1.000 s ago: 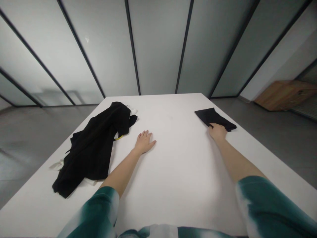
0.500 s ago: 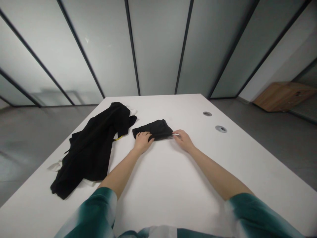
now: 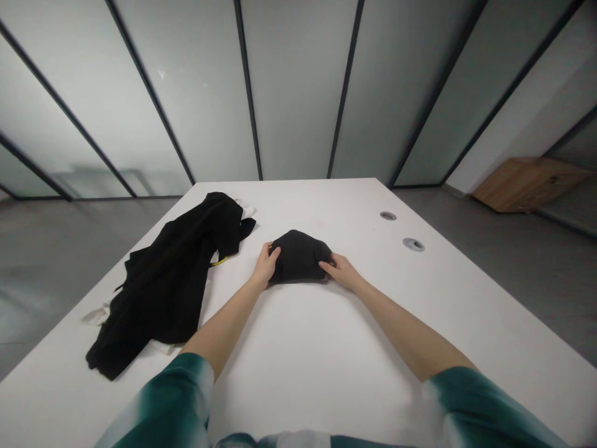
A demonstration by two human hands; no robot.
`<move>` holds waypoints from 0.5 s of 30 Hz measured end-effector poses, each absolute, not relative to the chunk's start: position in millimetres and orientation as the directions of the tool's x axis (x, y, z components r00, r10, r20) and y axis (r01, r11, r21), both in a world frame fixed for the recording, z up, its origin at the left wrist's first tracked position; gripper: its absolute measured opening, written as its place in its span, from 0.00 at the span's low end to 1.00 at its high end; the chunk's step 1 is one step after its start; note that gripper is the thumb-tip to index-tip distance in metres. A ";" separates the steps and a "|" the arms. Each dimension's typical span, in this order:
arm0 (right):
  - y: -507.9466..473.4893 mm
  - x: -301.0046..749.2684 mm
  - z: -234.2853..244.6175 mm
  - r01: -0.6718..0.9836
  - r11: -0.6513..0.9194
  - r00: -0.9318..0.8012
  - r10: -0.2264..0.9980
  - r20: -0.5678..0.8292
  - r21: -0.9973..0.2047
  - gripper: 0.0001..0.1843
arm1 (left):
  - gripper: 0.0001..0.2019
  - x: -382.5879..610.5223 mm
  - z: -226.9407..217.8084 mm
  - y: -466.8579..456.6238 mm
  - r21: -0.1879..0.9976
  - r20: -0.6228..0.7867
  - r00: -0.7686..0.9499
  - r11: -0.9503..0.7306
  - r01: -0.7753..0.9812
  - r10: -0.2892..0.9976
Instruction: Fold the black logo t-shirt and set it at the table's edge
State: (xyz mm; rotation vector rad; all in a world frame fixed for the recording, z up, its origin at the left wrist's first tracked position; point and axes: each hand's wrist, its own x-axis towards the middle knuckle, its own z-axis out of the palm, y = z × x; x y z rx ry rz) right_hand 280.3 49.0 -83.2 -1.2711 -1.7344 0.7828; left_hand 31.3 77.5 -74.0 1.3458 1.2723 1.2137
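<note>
Holding the cloth (image 3: 301,256) by both ends, the left hand (image 3: 267,262) and right hand (image 3: 341,271) face each other over the middle of the table (image 3: 326,348). The left pinches one end, thumb over the near face and fingers mostly hidden behind; the right pinches the other end likewise. The cloth is dark and folded into a bundle, its top edge bulging in a rounded peak; whether its lower edge touches the table, I cannot tell. Left of the hands, well apart from the cloth, lies a black pile (image 3: 163,286), with white fabric (image 3: 97,315) peeking from under it and a yellow strip (image 3: 221,261) at its right edge. Two grommets (image 3: 388,216) sit toward the table's far right.
</note>
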 end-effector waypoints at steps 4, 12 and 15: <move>47.1 279.2 -77.5 0.479 0.253 0.012 0.955 0.295 -0.840 0.24 | 0.21 31.5 -62.9 66.1 0.682 0.509 0.062 -0.446 0.580 0.859; 43.0 277.6 -68.2 0.484 0.213 0.143 0.937 0.317 -0.849 0.34 | 0.16 46.4 -59.2 49.5 0.539 0.327 0.496 -0.590 0.602 0.805; 40.8 275.7 -66.4 0.442 0.202 0.134 0.949 0.286 -0.874 0.35 | 0.17 45.6 -62.9 53.8 0.720 0.356 0.350 -0.493 0.489 0.866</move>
